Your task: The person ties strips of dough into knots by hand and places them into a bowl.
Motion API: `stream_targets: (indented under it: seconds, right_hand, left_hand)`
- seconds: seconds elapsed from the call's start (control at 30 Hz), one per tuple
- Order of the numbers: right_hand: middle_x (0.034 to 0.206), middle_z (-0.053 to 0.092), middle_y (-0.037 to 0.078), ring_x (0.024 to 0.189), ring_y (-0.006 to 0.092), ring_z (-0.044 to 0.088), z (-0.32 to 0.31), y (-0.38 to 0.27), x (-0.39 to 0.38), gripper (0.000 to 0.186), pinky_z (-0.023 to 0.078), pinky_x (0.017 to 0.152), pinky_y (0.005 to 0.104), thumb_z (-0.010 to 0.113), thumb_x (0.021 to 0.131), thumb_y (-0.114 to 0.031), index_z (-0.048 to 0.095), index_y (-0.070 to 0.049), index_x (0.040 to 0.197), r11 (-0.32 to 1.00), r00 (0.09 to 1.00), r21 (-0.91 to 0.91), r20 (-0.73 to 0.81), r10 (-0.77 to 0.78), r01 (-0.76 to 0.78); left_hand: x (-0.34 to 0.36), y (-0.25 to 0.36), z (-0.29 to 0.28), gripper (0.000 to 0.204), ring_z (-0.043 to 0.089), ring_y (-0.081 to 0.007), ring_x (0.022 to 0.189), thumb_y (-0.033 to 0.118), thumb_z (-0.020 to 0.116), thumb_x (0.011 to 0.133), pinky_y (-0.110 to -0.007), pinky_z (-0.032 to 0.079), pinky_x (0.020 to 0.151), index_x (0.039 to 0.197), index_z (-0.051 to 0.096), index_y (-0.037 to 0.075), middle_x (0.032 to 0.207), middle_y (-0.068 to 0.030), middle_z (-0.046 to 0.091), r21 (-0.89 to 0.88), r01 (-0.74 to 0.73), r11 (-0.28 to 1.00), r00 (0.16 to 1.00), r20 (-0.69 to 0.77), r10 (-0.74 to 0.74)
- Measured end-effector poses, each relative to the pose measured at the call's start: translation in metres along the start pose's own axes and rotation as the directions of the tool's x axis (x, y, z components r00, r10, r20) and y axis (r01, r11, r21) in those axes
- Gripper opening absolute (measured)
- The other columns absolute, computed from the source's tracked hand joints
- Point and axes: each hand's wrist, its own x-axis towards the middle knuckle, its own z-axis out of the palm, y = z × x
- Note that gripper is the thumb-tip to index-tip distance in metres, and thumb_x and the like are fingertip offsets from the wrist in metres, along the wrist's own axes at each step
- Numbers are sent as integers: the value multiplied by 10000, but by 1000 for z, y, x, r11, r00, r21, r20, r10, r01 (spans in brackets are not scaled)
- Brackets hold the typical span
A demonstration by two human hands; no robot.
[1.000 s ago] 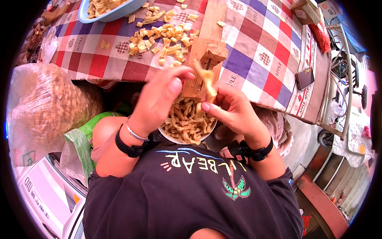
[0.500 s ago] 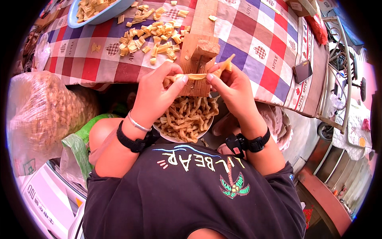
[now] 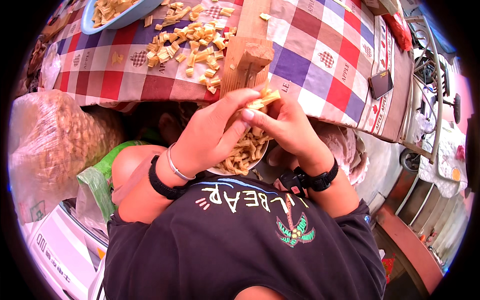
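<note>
My left hand and my right hand meet in front of the wooden block stand, fingers closed on a pale yellow folded strip. Part of the strip is hidden by my fingers; its bent end pokes out above my right thumb. Under my hands a white bowl holds a heap of brownish-yellow twisted strips. The stand has a raised block with a thin metal piece below it, and my hands cover its near end.
Many short yellow pieces lie on the checked tablecloth, left of the stand. A blue basin of similar pieces is at the far left. A phone rests near the right edge. A large clear bag stands at left.
Both hands have drawn nearer to me and closer together, off the stand and over the bowl. The strip, stretched between them before, is now bunched up in my fingers.
</note>
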Motion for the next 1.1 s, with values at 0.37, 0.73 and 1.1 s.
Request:
stream_targets:
  seconds: [0.37,0.73,1.1]
  right_hand:
    - [785,659,61,716,137,630,-17,9,18,155,483,640,283,733,895,-128,625,-30,947,854,910,-515,-313,-271,77]
    - [831,621,-1,756,69,581,-26,2,7,52,463,704,216,573,922,-49,618,-25,912,989,972,-141,-218,-82,52]
    - [765,585,-6,702,83,566,-15,-3,0,250,435,636,205,522,1023,-224,617,-15,923,989,993,85,22,117,-119]
  left_hand:
    - [14,-30,-14,138,575,-116,701,128,651,969,-270,474,665,1024,621,4,767,-64,622,309,186,933,980,-123,-155]
    - [-6,-18,-22,188,566,-128,779,98,538,1019,-253,462,717,1113,610,-48,903,-49,613,-343,281,896,937,-103,-333]
    - [-10,-3,-21,141,629,-86,881,91,615,1002,-251,518,822,1121,602,17,983,-21,646,-501,344,794,923,25,-384]
